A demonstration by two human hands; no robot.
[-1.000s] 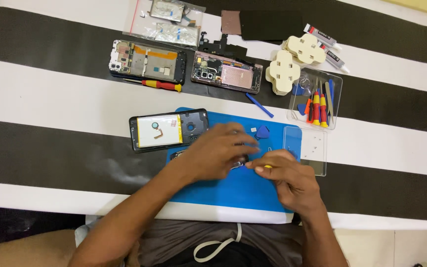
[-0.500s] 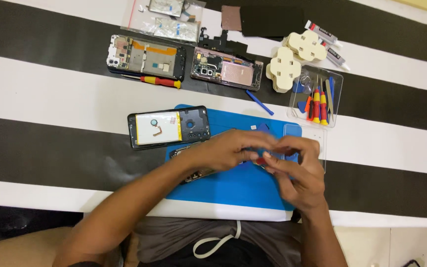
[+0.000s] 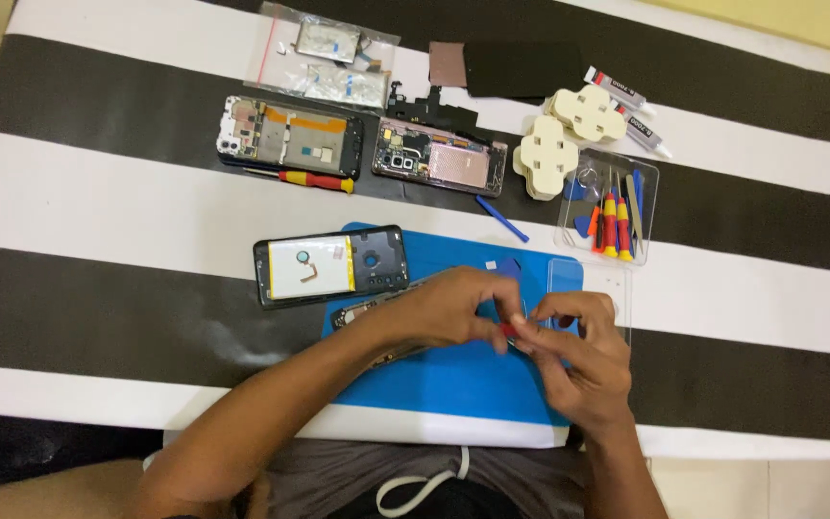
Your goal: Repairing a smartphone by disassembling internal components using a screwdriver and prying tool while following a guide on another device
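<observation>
Over the blue mat (image 3: 453, 380), our left hand (image 3: 439, 312) and right hand (image 3: 578, 360) pinch a small red-handled screwdriver (image 3: 511, 331) lying roughly left-to-right between closed fingertips; at right, a clear tray (image 3: 647, 207) holds screwdrivers and picks.

Black and white stripes across the tablecloth (image 3: 98, 202); plain blue mat (image 3: 453, 380). Red and yellow handles on the screwdrivers (image 3: 614, 223), cream for the two pads (image 3: 547, 159).
</observation>
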